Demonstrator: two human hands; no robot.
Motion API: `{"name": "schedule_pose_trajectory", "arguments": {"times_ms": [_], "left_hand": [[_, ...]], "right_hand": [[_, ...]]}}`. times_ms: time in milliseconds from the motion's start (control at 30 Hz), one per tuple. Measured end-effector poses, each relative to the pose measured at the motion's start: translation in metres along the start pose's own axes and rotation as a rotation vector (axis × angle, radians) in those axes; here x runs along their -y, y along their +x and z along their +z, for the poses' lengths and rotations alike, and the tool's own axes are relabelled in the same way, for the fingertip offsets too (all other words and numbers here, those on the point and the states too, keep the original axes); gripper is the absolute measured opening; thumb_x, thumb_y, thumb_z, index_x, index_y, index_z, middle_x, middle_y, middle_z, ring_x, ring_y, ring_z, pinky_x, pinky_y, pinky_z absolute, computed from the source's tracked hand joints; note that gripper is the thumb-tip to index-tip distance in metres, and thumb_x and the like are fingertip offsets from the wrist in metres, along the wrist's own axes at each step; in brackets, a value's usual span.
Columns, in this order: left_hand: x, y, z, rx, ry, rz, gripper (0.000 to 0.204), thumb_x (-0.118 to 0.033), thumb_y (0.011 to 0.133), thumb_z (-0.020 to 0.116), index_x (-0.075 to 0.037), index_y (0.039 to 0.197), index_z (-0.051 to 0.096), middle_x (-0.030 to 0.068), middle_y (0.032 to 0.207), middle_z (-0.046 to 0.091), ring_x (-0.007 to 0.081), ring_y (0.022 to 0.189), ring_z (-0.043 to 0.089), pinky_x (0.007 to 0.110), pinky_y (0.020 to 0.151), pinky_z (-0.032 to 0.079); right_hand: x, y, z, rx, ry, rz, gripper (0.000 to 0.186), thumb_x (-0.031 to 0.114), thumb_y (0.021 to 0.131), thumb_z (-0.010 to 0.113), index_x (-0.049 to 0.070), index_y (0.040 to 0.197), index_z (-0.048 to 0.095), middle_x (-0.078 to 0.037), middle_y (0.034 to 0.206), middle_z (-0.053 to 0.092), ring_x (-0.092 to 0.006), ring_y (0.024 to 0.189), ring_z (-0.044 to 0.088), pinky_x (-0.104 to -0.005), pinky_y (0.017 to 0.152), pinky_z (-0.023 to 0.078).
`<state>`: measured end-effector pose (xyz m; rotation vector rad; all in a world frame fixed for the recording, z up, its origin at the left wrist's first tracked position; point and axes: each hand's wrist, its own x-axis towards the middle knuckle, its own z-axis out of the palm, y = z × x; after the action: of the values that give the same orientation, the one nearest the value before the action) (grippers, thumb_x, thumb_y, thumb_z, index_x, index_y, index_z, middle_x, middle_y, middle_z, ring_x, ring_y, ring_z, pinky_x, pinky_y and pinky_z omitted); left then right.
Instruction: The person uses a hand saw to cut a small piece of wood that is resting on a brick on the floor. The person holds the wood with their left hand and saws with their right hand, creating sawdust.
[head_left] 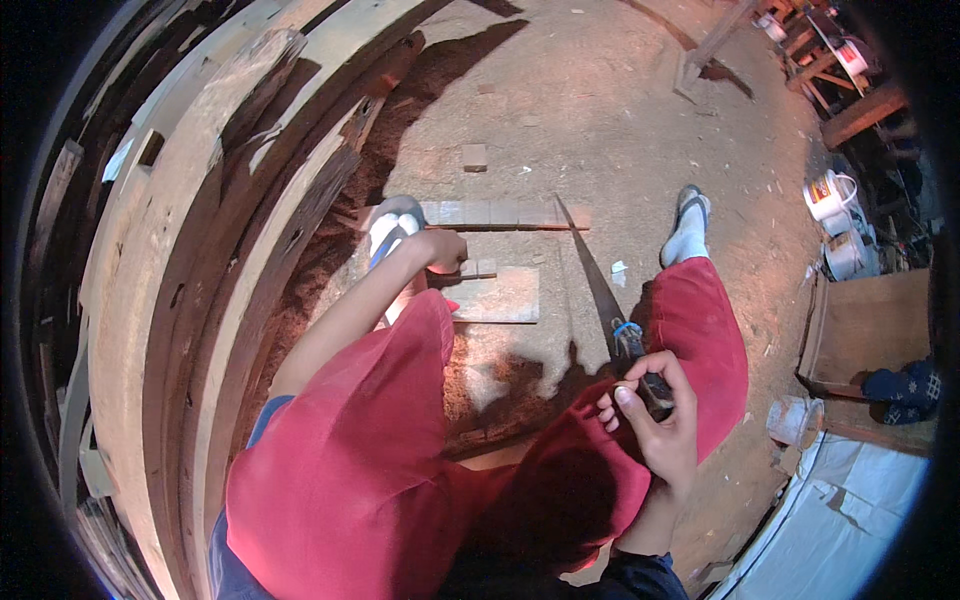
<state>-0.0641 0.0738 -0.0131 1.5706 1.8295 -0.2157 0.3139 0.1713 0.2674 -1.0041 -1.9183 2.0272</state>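
Note:
My right hand [662, 420] is curled loosely round the dark handle of a hand saw [600, 290], over my right thigh. A blue band circles the saw where blade meets handle. Its long, narrowing blade points away from me, the tip near the right end of a long wooden strip [500, 214] on the ground. My left hand [445, 252] is closed beside my left foot, at a small piece of wood [482, 270] that it seems to grip; its fingertips are partly hidden. Just under that piece lies a pale flat board [515, 295].
Long rough planks [190, 250] are stacked along my left. A small wooden block [474, 157] lies on the dirt ahead. White buckets [828, 197], a brown box [865, 330] and a white sheet [840, 520] are at the right. A wooden post [715, 45] stands far off.

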Motion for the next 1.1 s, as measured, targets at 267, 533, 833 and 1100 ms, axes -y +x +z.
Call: {"name": "schedule_pose_trajectory", "arguments": {"times_ms": [267,533,833,1100], "left_hand": [[-0.018,-0.043,-0.015,-0.212,-0.221,0.053,0.061,-0.053,0.088,0.07,-0.002,0.12,0.068,0.0237,0.108,0.072,0.043,0.108,0.067,0.051,0.093,0.051],[-0.011,-0.054,0.005,-0.611,-0.207,0.248,0.071,-0.036,0.074,0.08,-0.003,0.134,0.059,0.0216,0.108,0.068,0.0412,0.105,0.064,0.049,0.092,0.05],[-0.016,-0.056,0.002,-0.63,-0.329,0.008,0.062,-0.031,0.074,0.077,-0.004,0.126,0.058,0.0203,0.098,0.07,0.0418,0.097,0.067,0.05,0.087,0.052],[-0.015,-0.057,-0.002,-0.572,-0.216,-0.16,0.061,-0.042,0.072,0.078,-0.003,0.117,0.062,0.02,0.09,0.074,0.0438,0.089,0.07,0.052,0.081,0.054]], "right_hand": [[0.007,0.004,0.004,0.013,-0.055,-0.007,0.011,0.001,0.101,0.062,0.003,0.107,0.053,-0.008,0.085,0.067,-0.0143,0.073,0.066,-0.0277,0.064,0.054],[-0.024,-0.035,0.014,-0.073,-0.184,0.012,0.013,0.007,0.091,0.069,0.006,0.085,0.059,0.004,0.07,0.055,-0.0078,0.062,0.052,-0.0247,0.058,0.04],[-0.05,-0.068,0.062,-0.034,-0.229,0.026,0.012,0.009,0.092,0.07,0.005,0.087,0.06,0.004,0.069,0.054,-0.0062,0.063,0.046,-0.0267,0.056,0.035],[-0.063,-0.084,0.071,0.051,-0.22,0.02,0.015,0.01,0.093,0.071,0.005,0.085,0.058,0.002,0.072,0.055,-0.0054,0.065,0.045,-0.0255,0.058,0.036]]}}
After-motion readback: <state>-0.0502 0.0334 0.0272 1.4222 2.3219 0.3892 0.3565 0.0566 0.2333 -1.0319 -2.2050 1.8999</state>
